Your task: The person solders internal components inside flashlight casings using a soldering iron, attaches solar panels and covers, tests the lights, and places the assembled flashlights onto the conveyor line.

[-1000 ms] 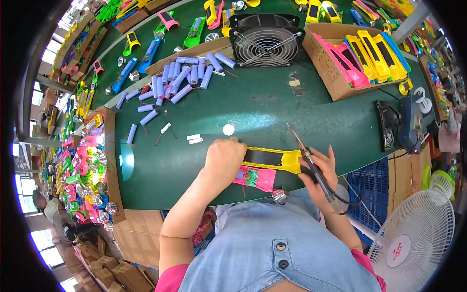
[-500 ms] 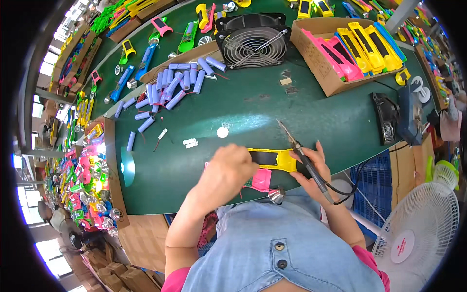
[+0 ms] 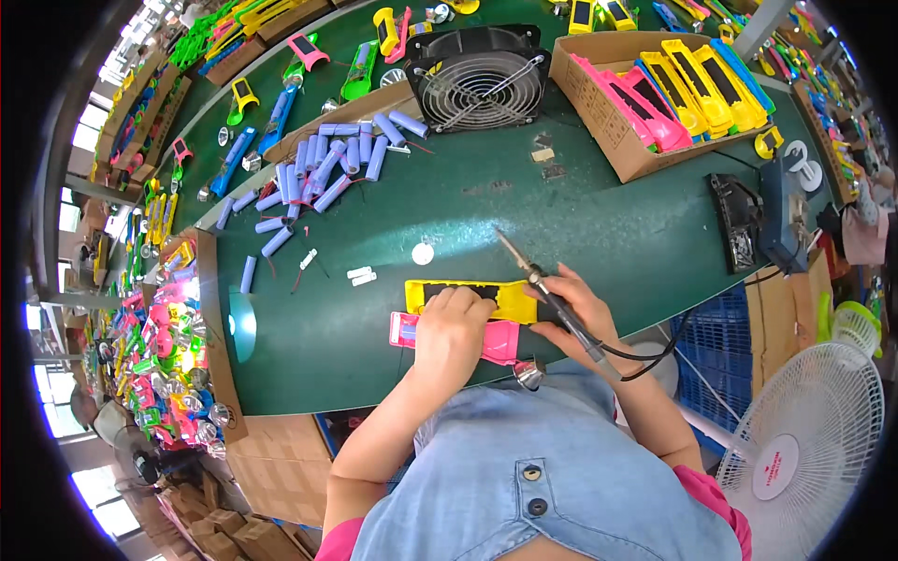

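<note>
My left hand (image 3: 449,329) lies across a pink plastic lamp housing (image 3: 501,342), its curled fingers gripping the yellow lamp housing (image 3: 520,304) just beyond. The fingertips are partly hidden against the yellow housing's dark inside. My right hand (image 3: 582,313) holds a soldering iron (image 3: 564,310), its tip pointing away to the upper left above the table. Fingers of the same hand touch the yellow housing's right end. A purple battery cell partly shows in the pink housing's left end. By the pink housing's right end sits a silver reflector cup (image 3: 528,375).
Purple battery cells (image 3: 327,168) lie heaped at the far left, near small white parts (image 3: 361,276) and a white disc (image 3: 423,253). A black fan (image 3: 479,89) stands at the back, beside a carton (image 3: 627,168) of coloured housings. A soldering station (image 3: 784,215) is at right.
My left hand has come down onto the housings. The yellow housing has shifted left, along with my right hand and the soldering iron.
</note>
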A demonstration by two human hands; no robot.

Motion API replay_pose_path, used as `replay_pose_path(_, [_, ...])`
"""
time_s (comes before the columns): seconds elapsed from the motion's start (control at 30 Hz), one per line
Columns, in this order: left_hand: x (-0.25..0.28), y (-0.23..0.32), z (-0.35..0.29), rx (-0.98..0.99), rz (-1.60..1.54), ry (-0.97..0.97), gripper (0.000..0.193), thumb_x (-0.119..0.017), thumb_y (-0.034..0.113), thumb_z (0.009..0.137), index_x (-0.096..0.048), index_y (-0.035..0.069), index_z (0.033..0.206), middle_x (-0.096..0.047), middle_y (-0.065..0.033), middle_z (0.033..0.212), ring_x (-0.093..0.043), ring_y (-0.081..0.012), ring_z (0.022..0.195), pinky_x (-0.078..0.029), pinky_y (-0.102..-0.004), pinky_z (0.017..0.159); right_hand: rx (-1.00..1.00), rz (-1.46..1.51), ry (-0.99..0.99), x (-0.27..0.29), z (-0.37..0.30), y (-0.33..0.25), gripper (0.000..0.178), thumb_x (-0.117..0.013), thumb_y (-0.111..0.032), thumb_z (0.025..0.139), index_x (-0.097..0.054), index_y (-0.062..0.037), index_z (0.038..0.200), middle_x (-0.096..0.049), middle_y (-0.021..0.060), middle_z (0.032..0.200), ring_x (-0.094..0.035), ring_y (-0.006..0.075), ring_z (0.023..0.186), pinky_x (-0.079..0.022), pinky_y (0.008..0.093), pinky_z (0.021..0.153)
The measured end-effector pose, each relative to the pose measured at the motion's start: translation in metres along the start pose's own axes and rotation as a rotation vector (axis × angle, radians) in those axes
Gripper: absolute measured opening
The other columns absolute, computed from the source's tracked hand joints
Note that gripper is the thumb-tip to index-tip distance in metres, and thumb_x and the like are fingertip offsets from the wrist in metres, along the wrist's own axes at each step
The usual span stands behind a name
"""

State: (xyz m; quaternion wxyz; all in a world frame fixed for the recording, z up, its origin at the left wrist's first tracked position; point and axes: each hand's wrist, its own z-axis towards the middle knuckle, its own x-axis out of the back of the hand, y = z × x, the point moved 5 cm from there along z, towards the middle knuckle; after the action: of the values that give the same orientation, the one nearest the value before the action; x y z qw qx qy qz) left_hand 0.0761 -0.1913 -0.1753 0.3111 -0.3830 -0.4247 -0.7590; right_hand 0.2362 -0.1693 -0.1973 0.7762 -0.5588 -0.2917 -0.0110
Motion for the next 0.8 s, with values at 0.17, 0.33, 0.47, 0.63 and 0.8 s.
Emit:
replay_pose_path(0.17, [-0.007,-0.011,0.006,0.169,0.069,-0.177,0.005,-0.057,0.004,0.070,-0.062,0.004,0.070,-0.056,-0.0105,0.070,-0.057,-0.0265,0.067,-0.046,-0.0357,0.059,0.342,-0.217,0.185,0.022,-0.008,-0.014,0.037,-0.071,-0.007,0.066,-0.054,-0.0069,0.098,-0.065,0.0076,0.083,-0.063,0.0241,0.078,-0.040,0.0445,0.091])
replay_pose_path(0.33, [-0.008,-0.018,0.013,0.186,0.065,-0.262,0.006,-0.057,0.006,0.070,-0.063,0.005,0.069,-0.056,-0.0110,0.069,-0.058,-0.0275,0.063,-0.047,-0.0366,0.058,0.071,0.202,0.271,0.038,-0.018,-0.005,0.022,-0.067,-0.001,0.070,-0.058,0.0014,0.090,-0.060,0.0099,0.082,-0.063,0.0227,0.070,-0.052,0.0348,0.070])
replay_pose_path(0.47, [-0.007,-0.018,0.016,0.211,0.076,-0.271,0.007,-0.057,0.006,0.069,-0.063,0.005,0.070,-0.057,-0.0113,0.069,-0.057,-0.0281,0.061,-0.047,-0.0370,0.057,-0.347,0.662,0.316,0.026,-0.023,0.023,0.016,-0.062,0.003,0.075,-0.057,0.0058,0.090,-0.057,0.0097,0.088,-0.063,0.0180,0.070,-0.052,0.0249,0.061])
replay_pose_path(0.63, [-0.007,-0.019,0.016,0.196,0.012,-0.232,0.007,-0.056,0.005,0.069,-0.063,0.004,0.070,-0.057,-0.0115,0.069,-0.057,-0.0287,0.061,-0.046,-0.0371,0.057,-0.416,0.687,0.268,0.012,-0.022,0.036,0.017,-0.061,0.003,0.075,-0.056,0.0062,0.091,-0.057,0.0104,0.088,-0.063,0.0176,0.069,-0.053,0.0250,0.060])
replay_pose_path(0.8, [-0.007,-0.019,0.015,0.231,0.024,-0.254,0.006,-0.056,0.005,0.070,-0.062,0.004,0.071,-0.057,-0.0123,0.071,-0.058,-0.0288,0.063,-0.046,-0.0372,0.058,-0.342,0.625,0.305,0.007,-0.020,0.036,0.017,-0.060,-0.001,0.078,-0.054,0.0043,0.093,-0.061,0.0127,0.085,-0.062,0.0174,0.066,-0.052,0.0249,0.057])
